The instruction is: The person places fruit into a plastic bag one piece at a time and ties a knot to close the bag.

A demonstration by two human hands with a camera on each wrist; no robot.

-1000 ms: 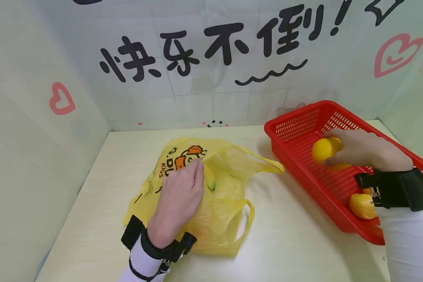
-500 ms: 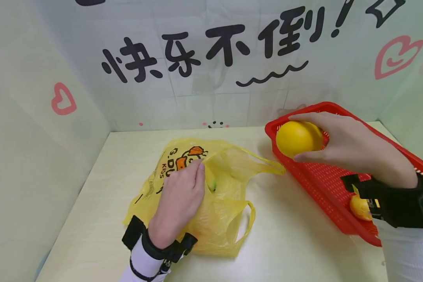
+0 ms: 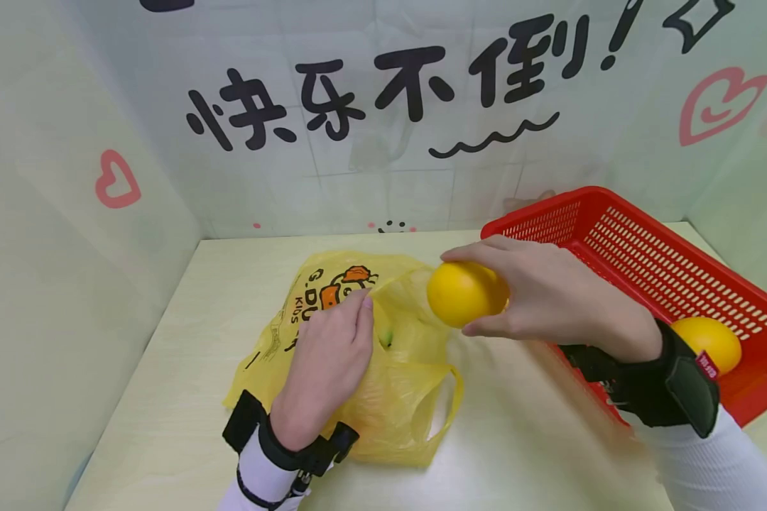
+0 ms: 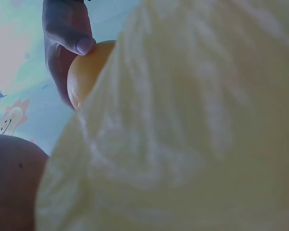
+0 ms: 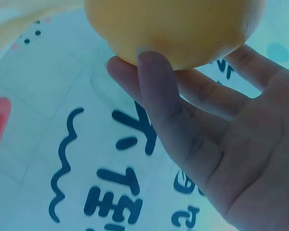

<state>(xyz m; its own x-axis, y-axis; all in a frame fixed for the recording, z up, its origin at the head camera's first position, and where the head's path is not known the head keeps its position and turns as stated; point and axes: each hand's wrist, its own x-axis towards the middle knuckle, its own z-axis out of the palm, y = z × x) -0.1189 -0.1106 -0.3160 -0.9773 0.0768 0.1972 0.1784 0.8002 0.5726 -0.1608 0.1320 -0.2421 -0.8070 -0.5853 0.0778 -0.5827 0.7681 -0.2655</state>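
Note:
A yellow plastic bag [image 3: 396,411] printed with a cartoon duck lies on the table, its mouth facing right. My left hand [image 3: 329,362] pinches the bag's upper edge and holds it up; something yellow with a green tip shows inside. Over the right side of the bag's mouth, my right hand [image 3: 550,294] grips an orange [image 3: 465,293] between thumb and fingers. The right wrist view shows the thumb and fingertips against the orange [image 5: 178,29]. In the left wrist view the bag [image 4: 183,144] covers most of the picture and hides part of the orange.
A red perforated basket [image 3: 671,262] stands on the right of the table, with another orange [image 3: 709,344] in it, partly behind my right wrist. The pale table [image 3: 185,341] meets a printed cloth backdrop [image 3: 243,191] at the back and sides.
My right hand has lifted the orange out of the red basket and carried it left to the bag's mouth. The left hand keeps its hold on the bag.

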